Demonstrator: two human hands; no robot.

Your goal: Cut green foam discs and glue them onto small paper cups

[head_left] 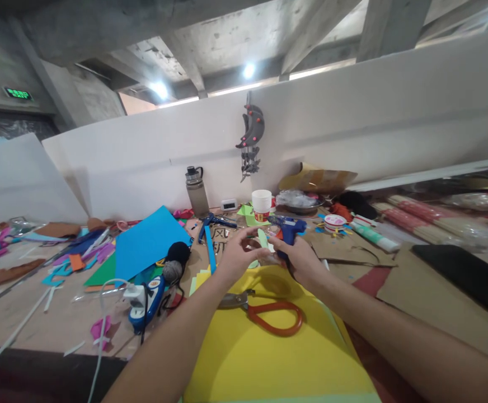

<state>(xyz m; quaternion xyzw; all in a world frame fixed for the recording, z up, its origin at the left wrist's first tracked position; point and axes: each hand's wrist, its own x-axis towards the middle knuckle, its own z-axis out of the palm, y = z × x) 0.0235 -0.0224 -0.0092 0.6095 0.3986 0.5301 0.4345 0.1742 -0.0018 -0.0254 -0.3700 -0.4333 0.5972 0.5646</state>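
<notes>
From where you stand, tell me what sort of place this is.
Likely a craft workshop: coloured paper sheets, orange-handled scissors and a blue glue gun litter the table, and the left hand pinches a green cut-out.

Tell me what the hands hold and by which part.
The left hand and right hand together pinch a pale green cutout by its lower end; its upper tip stands free between them.

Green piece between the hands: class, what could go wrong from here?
The small green piece, pinched only by fingertips of the left hand and right hand, could slip or crease. The scissors lie on the yellow sheet between the forearms; an arm might knock them. The glue gun sits right behind the right hand; if hot, it could burn.
</notes>
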